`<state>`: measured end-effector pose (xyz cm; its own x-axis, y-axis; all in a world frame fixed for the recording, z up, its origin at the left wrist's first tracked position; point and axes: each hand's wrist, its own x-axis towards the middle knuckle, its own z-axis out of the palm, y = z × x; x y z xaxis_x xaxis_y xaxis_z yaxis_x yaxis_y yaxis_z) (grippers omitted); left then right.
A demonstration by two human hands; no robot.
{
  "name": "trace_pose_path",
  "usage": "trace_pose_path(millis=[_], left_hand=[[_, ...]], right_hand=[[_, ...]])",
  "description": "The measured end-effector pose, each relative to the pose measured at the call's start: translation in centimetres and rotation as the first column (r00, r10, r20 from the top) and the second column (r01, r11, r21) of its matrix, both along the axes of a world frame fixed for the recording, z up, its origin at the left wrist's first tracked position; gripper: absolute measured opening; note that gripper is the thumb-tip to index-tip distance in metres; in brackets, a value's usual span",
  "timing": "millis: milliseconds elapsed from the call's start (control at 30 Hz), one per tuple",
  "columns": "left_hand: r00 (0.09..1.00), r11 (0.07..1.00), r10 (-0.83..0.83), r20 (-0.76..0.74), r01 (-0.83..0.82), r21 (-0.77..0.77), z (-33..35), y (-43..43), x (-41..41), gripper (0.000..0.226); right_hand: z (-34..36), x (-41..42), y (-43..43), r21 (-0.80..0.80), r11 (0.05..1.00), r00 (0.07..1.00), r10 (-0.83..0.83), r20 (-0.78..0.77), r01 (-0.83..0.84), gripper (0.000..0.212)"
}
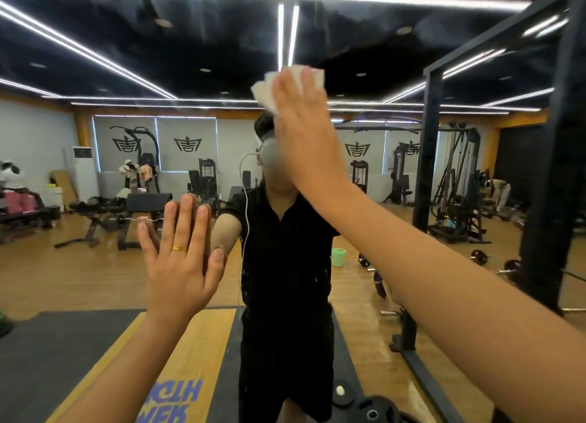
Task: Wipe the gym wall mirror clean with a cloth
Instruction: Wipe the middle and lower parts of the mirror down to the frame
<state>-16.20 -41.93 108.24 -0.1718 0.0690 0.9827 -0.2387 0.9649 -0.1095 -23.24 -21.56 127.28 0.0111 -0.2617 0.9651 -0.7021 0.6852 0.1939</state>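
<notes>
Cloth [264, 89] white, upper centre. Ring [179, 248] gold. Reflected shirt [285, 257] black. Bucket [338, 257] light green, centre right. Floor [47, 273] tan wood. Mat [57, 353] dark grey, yellow panel [206, 343], blue lettering [177, 400], lower left. Ceiling [190, 41] black, white light strips [280, 35].

Resting on the wooden floor [79, 273] reflected in the wall mirror [222, 41]: black-and-yellow mat [57, 353], green bucket [338, 257], weight plates [478, 257], bench [149, 199].

The mirror [79, 57] is smooth, glossy glass, and the white cloth [266, 89] pressed to it looks soft, matt and slightly crumpled. A polished gold-coloured metal ring [179, 248] shines on the left hand [180, 273]. In the reflection the wood floor [63, 273] has a satin sheen, the dark mat [47, 359] is matt, the rack frame [550, 156] is matt black metal, and the green bucket [338, 256] is smooth plastic.
</notes>
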Motion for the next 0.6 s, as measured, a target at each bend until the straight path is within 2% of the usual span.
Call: trace_pose_path(millis=[33,67,133,200,267,300,367,433,467,533,600], left_hand=[[1.000,1.000,-0.002,0.000,0.002,0.002,-0.1,0.1,0.0,0.067],[1.000,1.000,-0.006,-0.002,0.006,0.001,-0.1,0.1,0.0,0.067],[1.000,1.000,-0.015,-0.004,0.015,0.002,-0.1,0.3,-0.1,0.067],[1.000,1.000,-0.019,-0.004,0.019,0.002,0.2,0.3,-0.2,0.067],[1.000,1.000,-0.011,0.004,0.011,0.004,0.3,0.4,-0.2,0.067],[1.000,1.000,-0.014,0.009,0.014,0.007,0.3,0.4,-0.1,0.067],[1.000,1.000,-0.023,0.012,0.023,0.013,0.2,0.2,0.1,0.068],[1.000,1.000,-0.019,0.016,0.019,0.010,0.2,0.1,0.1,0.067],[1.000,1.000,-0.015,0.014,0.015,0.006,0.1,0.1,0.2,0.067],[1.000,1.000,-0.014,0.014,0.014,0.002,-0.1,0.2,0.2,0.066],[1.000,1.000,-0.028,0.005,0.028,0.003,-0.1,0.3,0.2,0.066]], right_hand=[[-0.2,-0.7,0.5,0.083,0.996,0.998,-0.030,-0.059,0.035,0.060],[0.2,-1.3,1.5,0.082,0.996,0.996,-0.029,-0.079,0.036,0.059],[1.5,-2.4,2.9,-0.110,0.994,1.000,-0.003,-0.008,0.002,0.055],[2.8,-2.0,2.2,-0.349,0.937,0.993,0.036,0.109,0.005,0.054],[3.1,0.3,-1.5,-0.470,0.882,0.979,0.121,0.163,-0.030,0.056],[3.0,1.4,-3.4,-0.459,0.885,0.978,0.154,0.143,-0.072,0.059],[2.1,3.2,-7.0,-0.248,0.964,0.992,0.116,0.054,-0.099,0.065],[1.5,3.2,-8.1,0.020,1.000,0.999,-0.004,-0.033,0.004,0.067],[1.9,2.5,-7.6,0.078,0.996,0.995,-0.039,-0.088,0.046,0.067],[3.1,0.8,-5.3,0.045,0.997,0.991,-0.062,-0.121,0.068,0.067],[4.1,-0.9,-3.0,-0.099,0.993,0.997,-0.070,-0.045,0.066,0.064]])
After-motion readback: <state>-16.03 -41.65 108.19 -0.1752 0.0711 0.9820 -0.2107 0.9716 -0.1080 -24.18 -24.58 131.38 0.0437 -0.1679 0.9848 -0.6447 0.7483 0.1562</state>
